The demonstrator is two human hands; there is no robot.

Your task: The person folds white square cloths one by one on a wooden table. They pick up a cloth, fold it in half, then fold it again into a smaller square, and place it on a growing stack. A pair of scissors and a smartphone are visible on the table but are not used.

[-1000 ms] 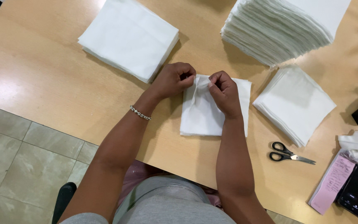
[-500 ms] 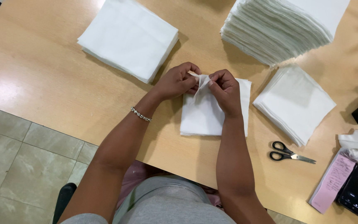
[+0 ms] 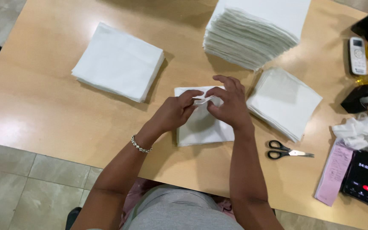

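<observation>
A small white strip (image 3: pixel 202 101) is pinched between my left hand (image 3: pixel 173 113) and my right hand (image 3: pixel 230 104), just above a square white cloth (image 3: pixel 201 125) lying on the wooden table (image 3: pixel 35 98). My left thumb and forefinger grip the strip's left end, and my right fingertips hold its right end. A beaded bracelet (image 3: pixel 141 146) circles my left wrist. Part of the cloth is hidden under both hands.
A low pile of white cloths (image 3: pixel 118 63) lies at the left, a tall stack (image 3: pixel 256 30) at the back, a small pile (image 3: pixel 284 102) at the right. Black-handled scissors (image 3: pixel 288 151), a phone (image 3: pixel 365 176), a pink slip (image 3: pixel 333 172), crumpled scraps (image 3: pixel 356 130), a remote (image 3: pixel 357 55) and a tape dispenser (image 3: pixel 360 98) crowd the right edge.
My hands have lifted slightly off the cloth and drawn the small white strip out between them. The piles have not moved.
</observation>
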